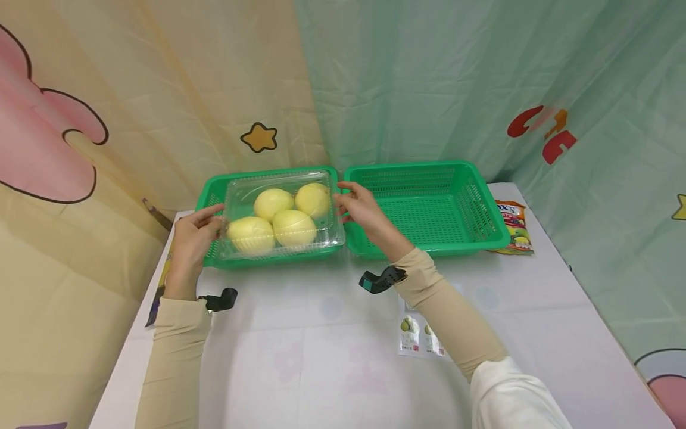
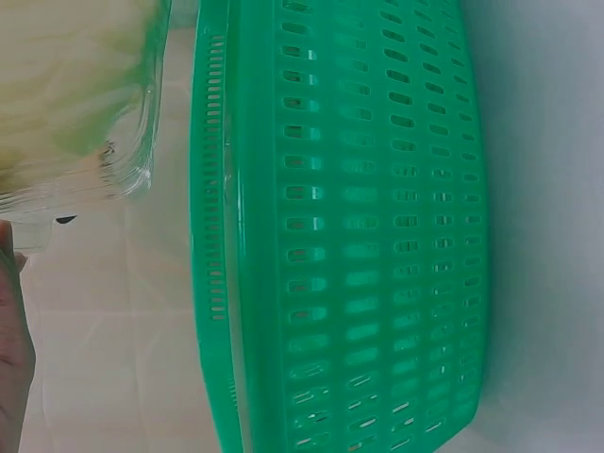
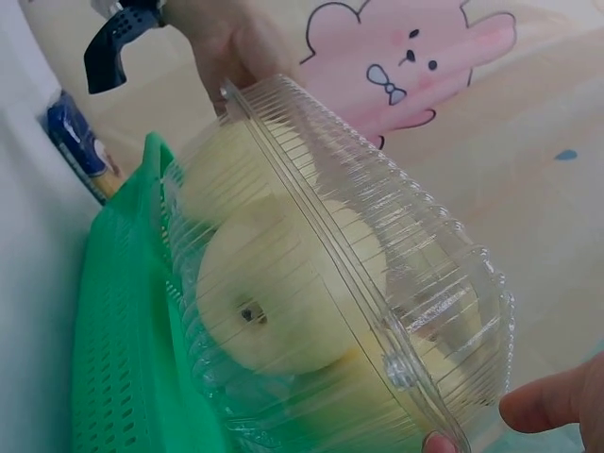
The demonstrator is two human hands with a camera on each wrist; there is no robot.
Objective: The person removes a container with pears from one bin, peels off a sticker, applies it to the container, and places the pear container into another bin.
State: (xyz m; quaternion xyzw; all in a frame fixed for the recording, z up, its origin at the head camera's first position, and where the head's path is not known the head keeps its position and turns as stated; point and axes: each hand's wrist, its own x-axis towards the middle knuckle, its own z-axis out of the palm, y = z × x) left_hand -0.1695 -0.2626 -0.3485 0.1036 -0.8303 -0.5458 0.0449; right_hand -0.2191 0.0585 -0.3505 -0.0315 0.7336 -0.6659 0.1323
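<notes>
A clear plastic clamshell box (image 1: pixel 278 247) is held above the left green basket (image 1: pixel 214 196). Inside it lie several round, pale yellow fruits (image 1: pixel 295 228); one shows a dark brown dimple in the right wrist view (image 3: pixel 283 293). My left hand (image 1: pixel 190 241) grips the box's left side. At the opposite side, my right hand (image 1: pixel 367 211) holds the edge, its thumb (image 3: pixel 543 401) against the plastic in the right wrist view. Only a small part of the left hand (image 2: pixel 11 349) appears in the left wrist view, and some of its fingers are hidden.
A second green basket (image 1: pixel 423 217) stands to the right, with a colourful snack bag (image 1: pixel 517 229) beside it. Small printed labels (image 1: pixel 409 333) lie under my right forearm. A yellow and dark package (image 1: pixel 159 292) lies at the left table edge. Printed curtains (image 1: pixel 386 89) hang behind the baskets.
</notes>
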